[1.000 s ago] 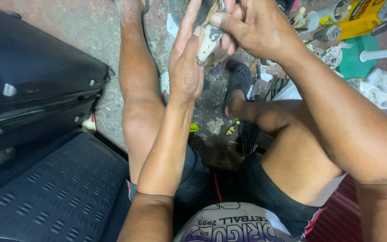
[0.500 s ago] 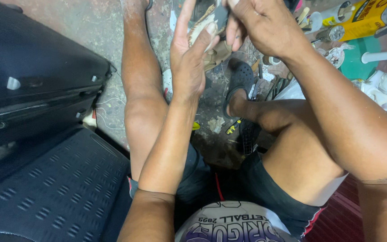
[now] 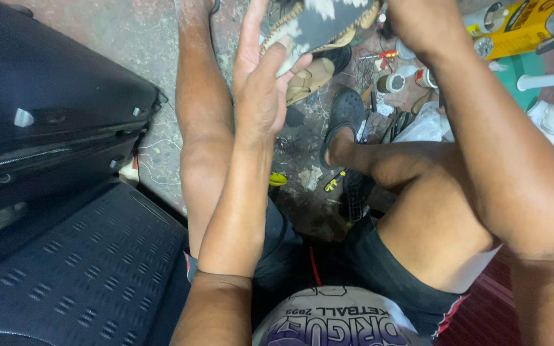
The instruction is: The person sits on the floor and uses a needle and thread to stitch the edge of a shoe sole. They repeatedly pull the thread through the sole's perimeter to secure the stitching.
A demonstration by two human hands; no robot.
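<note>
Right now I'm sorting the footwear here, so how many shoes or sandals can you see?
3: a patterned sandal held up in the left hand, a tan sandal on the floor beneath it, and a dark clog on the person's foot. Others may be hidden.

Even, soft light overhead; black suitcase (image 3: pixel 52 115) catches dull sheen, hands near the top edge slightly blurred.

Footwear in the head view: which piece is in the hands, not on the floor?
The patterned dark-and-pale sandal sole at top centre, against the left hand. The tan sandal lies on the ground below; the black clog is on a foot.
</note>
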